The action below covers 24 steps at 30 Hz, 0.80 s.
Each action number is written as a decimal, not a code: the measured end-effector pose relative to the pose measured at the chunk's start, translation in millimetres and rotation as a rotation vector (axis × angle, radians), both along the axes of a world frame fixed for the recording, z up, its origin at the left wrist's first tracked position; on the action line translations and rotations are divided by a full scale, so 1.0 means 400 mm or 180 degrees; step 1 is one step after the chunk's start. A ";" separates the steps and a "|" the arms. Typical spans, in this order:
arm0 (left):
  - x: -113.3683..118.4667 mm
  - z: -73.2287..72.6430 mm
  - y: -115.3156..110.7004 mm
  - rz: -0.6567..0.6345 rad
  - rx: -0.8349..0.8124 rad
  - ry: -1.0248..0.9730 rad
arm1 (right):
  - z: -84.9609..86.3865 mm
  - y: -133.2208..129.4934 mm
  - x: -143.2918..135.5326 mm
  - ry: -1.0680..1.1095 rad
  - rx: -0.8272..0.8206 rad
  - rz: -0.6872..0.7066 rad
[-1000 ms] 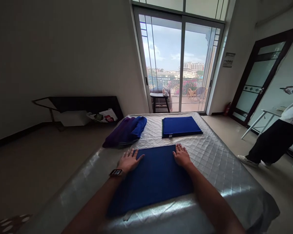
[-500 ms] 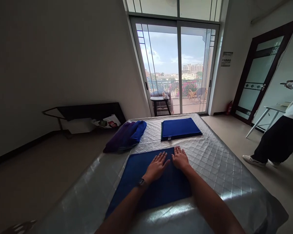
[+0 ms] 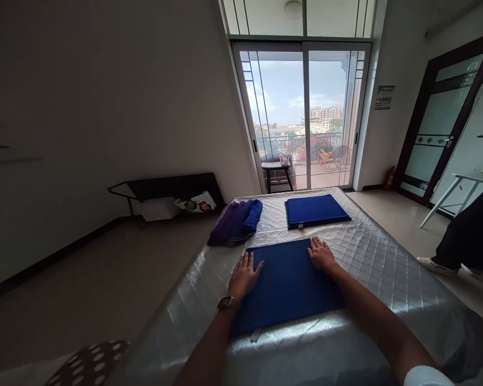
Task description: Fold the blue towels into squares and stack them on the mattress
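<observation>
A folded blue cloth (image 3: 285, 287) lies flat in front of me on the mattress (image 3: 382, 268), with a small pale tag at its near edge. My left hand (image 3: 243, 277) rests open on its left edge, fingers stretched away from me; a watch (image 3: 226, 302) is on that wrist. On the far right corner of the cloth my right hand (image 3: 321, 254) lies open and flat. Beyond it sits a neat stack of folded blue cloth (image 3: 317, 210) with a white tag. To the far left is a loosely heaped purple and blue cloth (image 3: 237, 221).
A black frame bench (image 3: 173, 190) with a printed bag (image 3: 197, 202) stands by the left wall. Behind the bed are a stool (image 3: 277, 169) and a glass sliding door (image 3: 306, 118). A person (image 3: 473, 236) stands at the right beside a white table (image 3: 465, 182).
My hands have moved apart across the cloth, the left one to its left edge and the right to its far right corner. The view has turned slightly left.
</observation>
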<state>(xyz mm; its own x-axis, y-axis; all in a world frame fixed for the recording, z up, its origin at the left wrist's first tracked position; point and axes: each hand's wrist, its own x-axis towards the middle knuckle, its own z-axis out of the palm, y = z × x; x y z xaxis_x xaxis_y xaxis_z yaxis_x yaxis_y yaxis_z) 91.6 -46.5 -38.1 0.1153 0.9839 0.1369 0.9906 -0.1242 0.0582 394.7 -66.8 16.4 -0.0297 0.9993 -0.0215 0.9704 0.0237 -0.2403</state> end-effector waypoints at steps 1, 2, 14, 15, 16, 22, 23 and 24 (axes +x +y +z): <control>0.005 0.007 -0.004 0.0009 -0.0032 -0.0006 | 0.009 -0.006 -0.002 -0.0028 0.0017 -0.0008; 0.008 0.013 -0.007 0.0019 -0.0043 -0.0016 | 0.019 -0.013 -0.004 -0.0053 0.0036 -0.0012; 0.009 0.005 0.010 -0.0111 0.0185 -0.0072 | -0.082 -0.293 0.023 0.0194 0.0011 0.0099; 0.006 0.006 0.012 -0.0125 0.0186 -0.0056 | -0.082 -0.311 0.020 0.0250 -0.0017 0.0127; 0.003 0.008 0.015 -0.0136 0.0162 -0.0043 | -0.077 -0.325 0.016 0.0296 -0.0047 0.0147; -0.002 0.031 0.027 -0.0043 0.0073 0.0074 | -0.033 -0.354 -0.001 0.0515 0.0024 0.0186; 0.012 0.034 0.022 -0.0161 0.0315 0.0104 | -0.032 -0.355 -0.001 0.0566 0.0056 0.0210; 0.034 0.036 0.012 -0.0375 0.0599 0.0124 | -0.033 -0.356 0.000 0.0610 0.0077 0.0231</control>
<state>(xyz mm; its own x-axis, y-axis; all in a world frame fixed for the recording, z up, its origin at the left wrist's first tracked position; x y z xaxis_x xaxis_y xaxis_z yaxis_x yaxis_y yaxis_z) 105.2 -41.5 -23.5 0.2367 0.9208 0.3101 0.9696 -0.2442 -0.0149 394.7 -209.0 3.2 -0.1028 0.9946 0.0153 0.9025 0.0997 -0.4190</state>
